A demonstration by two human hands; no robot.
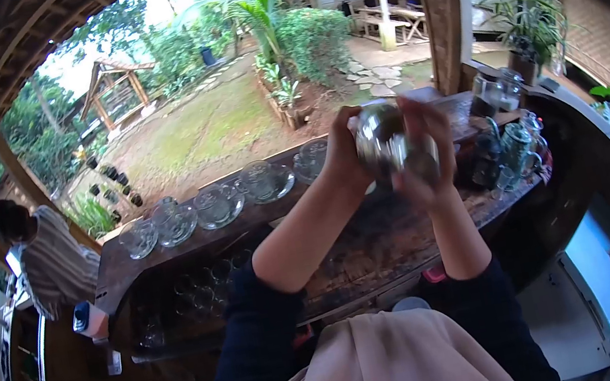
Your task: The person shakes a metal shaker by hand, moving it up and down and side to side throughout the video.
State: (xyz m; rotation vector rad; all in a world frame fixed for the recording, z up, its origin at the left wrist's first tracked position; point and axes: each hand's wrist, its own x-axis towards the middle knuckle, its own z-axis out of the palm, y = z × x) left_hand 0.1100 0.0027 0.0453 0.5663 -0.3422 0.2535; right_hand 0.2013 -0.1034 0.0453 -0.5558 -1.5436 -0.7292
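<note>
Holding: glass (385, 142) gripped between both hands, raised above the surface (380, 246) and touching nothing else.
Left hand (342, 158): curled against the glass's left side, fingers closed round it.
Right hand (430, 156): wrapped over the right side, fingers bent across the front.
Step, as judged: the glass is being turned or rubbed in mid-air; whether a cloth lies between palm and glass cannot be told.
Next move, as judged: setting it down calls for a free spot on the surface, a steady two-handed hold until it rests, and clearance from the cups (218, 204) along the far ledge and the jars (505, 143) at right.
Glass: clear, rounded and shiny, with bright reflections; it is blurred, so rim and orientation cannot be told.
Cups: clear, on saucers, in a row, well apart from the hands.
Bystander: person (47, 256) at far left, turned away.
</note>
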